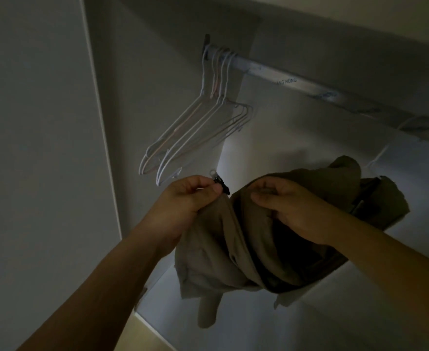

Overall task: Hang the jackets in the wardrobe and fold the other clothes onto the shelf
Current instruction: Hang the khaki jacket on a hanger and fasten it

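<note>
Head view — rail (309, 84) reads "ANG HONG"; both hands grip jacket (223, 239).

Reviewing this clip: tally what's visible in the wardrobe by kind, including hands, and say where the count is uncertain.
Jackets: 1, the olive jacket, on a white hanger
Bunched empty hangers: about 4, overlapping, so not exact
Rails: 1, the wardrobe rail
Hands: 2, the left hand pinching the zipper end, the right hand gripping the fabric
Total: about 9
</note>
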A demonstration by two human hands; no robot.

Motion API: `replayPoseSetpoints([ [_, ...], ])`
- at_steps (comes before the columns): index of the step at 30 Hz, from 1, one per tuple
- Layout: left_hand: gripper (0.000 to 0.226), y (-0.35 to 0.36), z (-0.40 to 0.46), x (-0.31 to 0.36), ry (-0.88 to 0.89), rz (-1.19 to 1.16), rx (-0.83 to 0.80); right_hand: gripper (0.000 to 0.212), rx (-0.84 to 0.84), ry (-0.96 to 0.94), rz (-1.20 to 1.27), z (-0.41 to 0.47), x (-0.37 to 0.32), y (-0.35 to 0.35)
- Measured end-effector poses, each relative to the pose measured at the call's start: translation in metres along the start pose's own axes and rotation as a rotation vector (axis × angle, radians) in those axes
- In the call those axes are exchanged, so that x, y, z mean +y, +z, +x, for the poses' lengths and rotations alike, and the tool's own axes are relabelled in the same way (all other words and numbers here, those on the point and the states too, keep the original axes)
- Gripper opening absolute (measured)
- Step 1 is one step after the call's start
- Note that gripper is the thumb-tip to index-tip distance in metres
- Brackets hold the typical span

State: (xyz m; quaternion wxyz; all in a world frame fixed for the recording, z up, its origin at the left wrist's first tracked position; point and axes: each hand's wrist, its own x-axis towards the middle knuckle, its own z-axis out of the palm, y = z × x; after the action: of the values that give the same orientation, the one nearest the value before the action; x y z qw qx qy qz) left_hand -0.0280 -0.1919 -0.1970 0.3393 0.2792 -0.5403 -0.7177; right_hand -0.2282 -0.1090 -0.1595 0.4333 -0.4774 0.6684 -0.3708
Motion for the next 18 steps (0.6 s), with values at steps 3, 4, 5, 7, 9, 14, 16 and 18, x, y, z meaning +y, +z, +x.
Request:
replayPoseSetpoints([
  [3, 0.006, 0.002, -0.003, -0.002, 0.023, 0.026, -0.072, 0.021, -0.109, -0.017, 0.014, 0.000, -0.004, 0.001],
  [4, 0.011, 0.002, -0.004, -0.002, 0.031, 0.033, -0.096, 0.018, -0.127, -0.019, 0.016, 0.000, -0.005, 0.003],
  [5, 0.014, 0.002, -0.005, -0.002, 0.039, 0.034, -0.112, 0.018, -0.130, -0.021, 0.018, -0.001, -0.006, 0.004],
  [7, 0.013, 0.001, -0.006, -0.002, 0.064, 0.003, -0.120, 0.020, -0.120, -0.024, 0.026, -0.001, -0.009, 0.006],
  [9, 0.013, -0.001, -0.007, -0.002, 0.090, -0.035, -0.128, 0.019, -0.122, -0.029, 0.058, -0.002, -0.012, 0.007],
  [14, 0.013, -0.004, -0.008, -0.001, 0.155, -0.086, -0.201, 0.013, -0.139, -0.024, 0.043, -0.005, -0.019, 0.009],
  [16, 0.010, -0.003, -0.009, -0.002, 0.175, -0.097, -0.213, 0.011, -0.142, -0.020, 0.027, -0.007, -0.021, 0.010],
  [18, 0.010, -0.003, -0.009, -0.003, 0.184, -0.109, -0.219, 0.011, -0.142, -0.024, 0.010, -0.008, -0.023, 0.012],
])
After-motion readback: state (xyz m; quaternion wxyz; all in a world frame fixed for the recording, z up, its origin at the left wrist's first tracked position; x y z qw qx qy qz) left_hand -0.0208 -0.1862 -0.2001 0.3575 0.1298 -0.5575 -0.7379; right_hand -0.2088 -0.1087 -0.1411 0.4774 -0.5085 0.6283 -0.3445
